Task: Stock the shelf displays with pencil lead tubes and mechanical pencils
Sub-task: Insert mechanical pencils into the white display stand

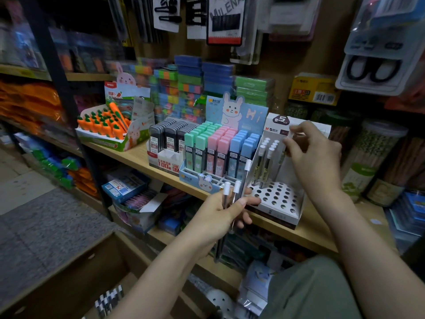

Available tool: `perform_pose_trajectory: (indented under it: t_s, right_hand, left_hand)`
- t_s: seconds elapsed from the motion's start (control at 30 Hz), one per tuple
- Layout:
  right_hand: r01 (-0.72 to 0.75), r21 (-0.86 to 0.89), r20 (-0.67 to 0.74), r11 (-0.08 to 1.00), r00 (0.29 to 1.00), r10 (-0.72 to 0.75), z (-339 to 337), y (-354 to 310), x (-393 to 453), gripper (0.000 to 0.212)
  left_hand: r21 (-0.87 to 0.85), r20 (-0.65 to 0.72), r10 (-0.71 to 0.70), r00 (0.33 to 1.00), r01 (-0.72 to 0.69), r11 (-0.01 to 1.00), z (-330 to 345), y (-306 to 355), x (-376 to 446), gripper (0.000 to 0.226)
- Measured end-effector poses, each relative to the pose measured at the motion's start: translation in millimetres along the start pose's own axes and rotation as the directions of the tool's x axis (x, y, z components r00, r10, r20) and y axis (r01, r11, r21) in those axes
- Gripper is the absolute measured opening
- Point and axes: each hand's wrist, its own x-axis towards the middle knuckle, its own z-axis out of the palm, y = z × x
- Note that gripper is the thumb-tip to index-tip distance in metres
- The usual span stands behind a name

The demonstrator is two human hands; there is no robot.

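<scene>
A white display box [279,199] with rows of round holes stands on the wooden shelf [310,229]; several white-capped lead tubes [264,162] stand in its back rows. My left hand [220,217] grips a small bunch of clear tubes with white caps [234,192] just in front of the box. My right hand [315,153] is above the box's right side and pinches the white cap of one tube [291,134], which hangs down over the holes. Beside it, a bunny display [207,183] holds green, pink and blue lead cases.
A box of black lead cases [165,143] and a carrot-shaped item display [105,127] sit further left on the shelf. Tall jars [372,157] stand to the right. Packs hang on the wall above. A cardboard box [69,272] with more stock lies below left.
</scene>
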Motion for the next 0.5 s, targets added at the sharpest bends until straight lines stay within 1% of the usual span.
perform_pose_trajectory:
  t_s: [0.1,0.2,0.27,0.37,0.43,0.47,0.5]
  right_hand:
    - [-0.041,-0.054,0.114,0.998,0.992,0.047,3,-1,-4,0.008]
    - [-0.043,-0.047,0.13,0.998,0.99,0.049,-1,2,-11,0.009]
    - [-0.015,-0.069,0.136,0.998,0.99,0.025,-4,4,-15,0.02]
    - [0.049,-0.143,0.132,0.989,0.991,-0.03,-8,5,-19,0.034]
    - [0.06,-0.079,0.078,0.995,0.995,-0.054,-13,2,-24,0.038]
    - [0.044,0.009,0.059,0.999,0.997,-0.044,-16,0,-26,0.037]
    - [0.005,0.122,0.078,0.993,0.997,-0.015,-18,-4,-30,0.035]
  left_hand:
    - [-0.044,-0.008,0.004,1.0,-0.004,0.999,3,-2,2,0.026]
    - [-0.038,-0.025,0.01,1.0,-0.011,0.999,2,-5,3,0.03]
    - [-0.037,-0.013,0.015,1.0,-0.015,0.999,4,-4,4,0.03]
    - [-0.095,0.018,0.022,1.0,-0.02,0.995,9,0,5,0.026]
    - [-0.1,0.028,0.029,0.999,-0.026,0.995,12,3,6,0.022]
    - [-0.083,0.031,0.029,0.999,-0.027,0.996,13,4,6,0.024]
    - [-0.055,0.03,0.026,0.999,-0.024,0.998,14,4,6,0.027]
